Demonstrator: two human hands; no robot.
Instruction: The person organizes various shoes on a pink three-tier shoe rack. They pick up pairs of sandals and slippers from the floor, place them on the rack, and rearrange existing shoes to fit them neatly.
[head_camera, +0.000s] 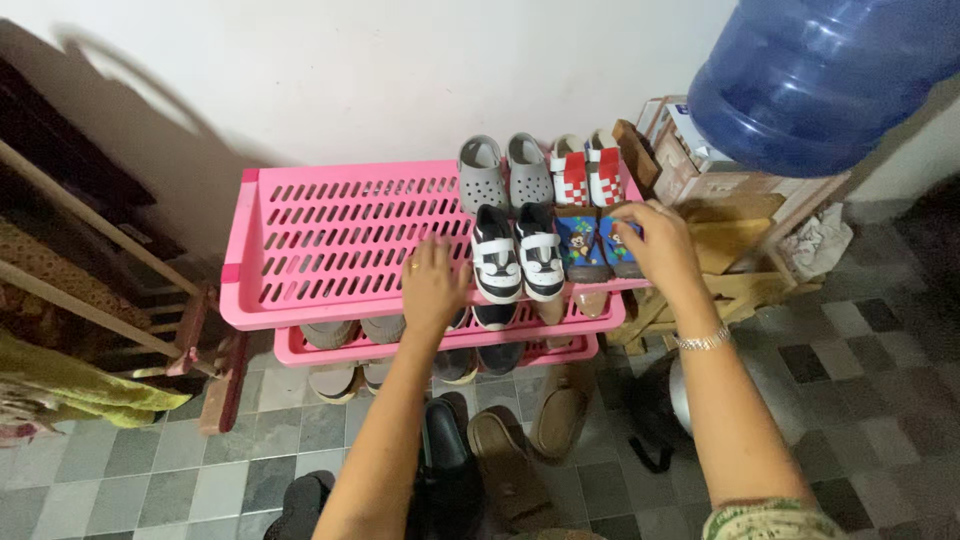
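Observation:
A pink slotted plastic shoe rack (330, 240) stands against the white wall. On its top shelf sit a pair of grey clogs (505, 170), a red-and-white checked pair (585, 168), a black-and-white pair of child's shoes (518, 255) and a blue cartoon-print pair (597, 243). My left hand (433, 285) rests flat on the shelf's front edge, fingers spread, just left of the black-and-white pair. My right hand (655, 240) curls over the blue pair's right shoe and touches it. A bracelet is on my right wrist.
Lower shelves hold more shoes (345, 330). Brown sandals (540, 430) and dark shoes (445, 450) lie on the grey tiled floor in front. A blue water bottle (810, 80) sits on a wooden stand at the right, beside cardboard boxes (690, 150). A wooden frame with cloth (70, 390) is on the left.

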